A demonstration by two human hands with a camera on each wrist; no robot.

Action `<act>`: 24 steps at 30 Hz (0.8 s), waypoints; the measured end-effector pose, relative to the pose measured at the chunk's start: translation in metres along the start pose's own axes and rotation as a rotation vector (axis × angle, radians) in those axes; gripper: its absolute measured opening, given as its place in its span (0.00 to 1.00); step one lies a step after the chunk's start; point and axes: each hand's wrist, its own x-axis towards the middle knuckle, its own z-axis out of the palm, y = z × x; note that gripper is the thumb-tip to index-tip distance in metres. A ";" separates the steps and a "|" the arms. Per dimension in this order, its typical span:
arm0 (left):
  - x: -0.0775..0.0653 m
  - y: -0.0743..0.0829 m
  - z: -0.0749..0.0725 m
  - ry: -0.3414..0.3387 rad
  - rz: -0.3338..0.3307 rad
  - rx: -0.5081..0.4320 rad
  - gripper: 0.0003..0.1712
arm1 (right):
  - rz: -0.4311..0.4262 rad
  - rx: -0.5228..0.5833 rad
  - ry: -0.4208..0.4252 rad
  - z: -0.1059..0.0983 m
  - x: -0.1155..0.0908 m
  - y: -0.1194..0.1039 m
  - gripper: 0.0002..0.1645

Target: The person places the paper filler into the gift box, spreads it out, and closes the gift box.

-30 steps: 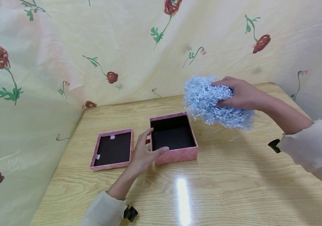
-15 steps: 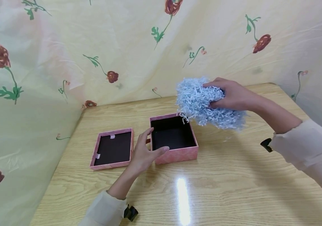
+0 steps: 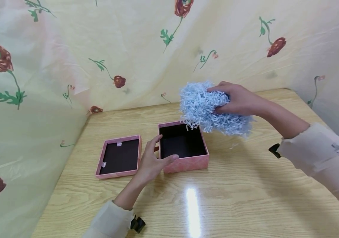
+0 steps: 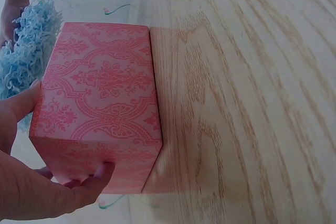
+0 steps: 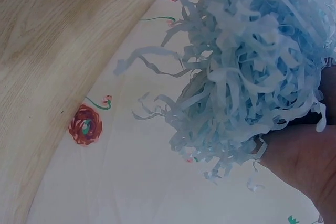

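Note:
In the head view, an open pink box (image 3: 187, 164) with a black inside stands mid-table. My left hand (image 3: 151, 165) holds its near left corner, thumb along the front rim and fingers along the left side. The left wrist view shows the box's patterned pink front (image 4: 105, 82) up close, with fingers (image 4: 100, 179) against the adjoining side. Above the table, my right hand (image 3: 237, 97) grips a big bundle of light blue shredded paper (image 3: 200, 105). Its loose strands overlap the box's far right corner. A dark patch shows between the right thumb and fingers.
Left of the box lies a shallow pink lid (image 3: 118, 157), black inside up, with two whitish tabs. A flower-printed cloth (image 3: 133, 49) hangs behind the wooden table (image 3: 246, 198). A small pale scrap (image 3: 233, 145) lies right of the box.
My right hand has moved left with the shredded paper, bringing its strands over the box's far right corner. My left hand has kept its place at the box.

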 end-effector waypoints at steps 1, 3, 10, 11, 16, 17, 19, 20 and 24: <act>0.000 0.000 0.000 0.000 -0.001 0.000 0.53 | -0.002 0.001 -0.001 0.000 0.000 0.000 0.40; 0.000 0.000 0.000 -0.002 -0.003 -0.001 0.53 | -0.005 0.003 -0.001 0.001 0.001 -0.001 0.40; 0.001 -0.001 0.000 -0.003 -0.001 0.004 0.53 | -0.025 0.002 -0.015 0.004 0.007 -0.005 0.40; 0.001 -0.001 0.000 -0.003 0.001 0.005 0.53 | -0.028 0.005 -0.017 0.005 0.008 -0.006 0.40; 0.002 -0.002 0.000 -0.007 -0.002 0.001 0.52 | -0.032 0.009 -0.035 0.009 0.013 -0.009 0.40; 0.002 -0.002 0.000 -0.007 -0.003 0.002 0.52 | -0.034 0.007 -0.038 0.010 0.014 -0.010 0.40; 0.001 -0.002 0.000 -0.006 -0.007 0.002 0.52 | -0.034 0.006 -0.047 0.012 0.016 -0.011 0.40; 0.001 -0.002 0.000 -0.006 -0.007 0.003 0.52 | -0.035 0.006 -0.050 0.013 0.018 -0.012 0.40; 0.001 -0.002 -0.001 -0.005 -0.005 0.000 0.52 | -0.038 -0.002 -0.058 0.018 0.022 -0.016 0.40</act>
